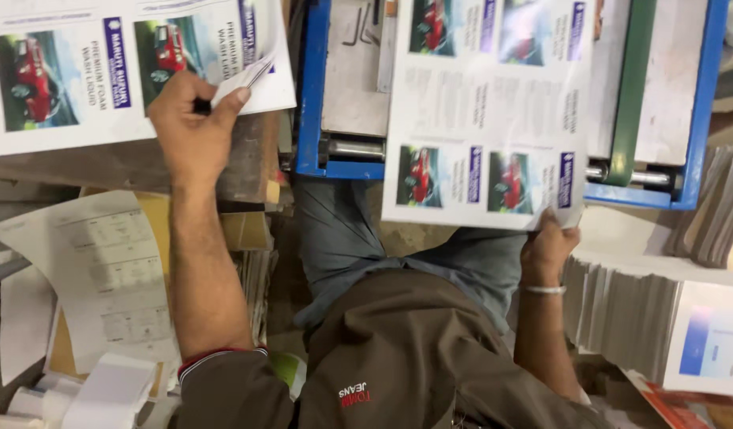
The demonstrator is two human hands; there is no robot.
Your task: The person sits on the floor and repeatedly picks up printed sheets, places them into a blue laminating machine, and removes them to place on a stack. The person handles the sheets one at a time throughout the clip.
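My left hand (193, 119) rests on a stack of printed sheets (81, 71) at the upper left, pinching the near right corner of the top sheets between thumb and fingers. The sheets show red cars and blue label strips. My right hand (547, 248) grips the near corner of a single printed sheet (493, 111) of the same kind, which lies over the blue-framed machine (311, 95) in front of me. A pale bangle sits on my right wrist.
A tall pile of cut paper (628, 310) stands at my right, with more stacks (712, 206) behind it. Loose white sheets (104, 270) and brown card lie at the lower left. A metal roller (354, 148) shows in the machine.
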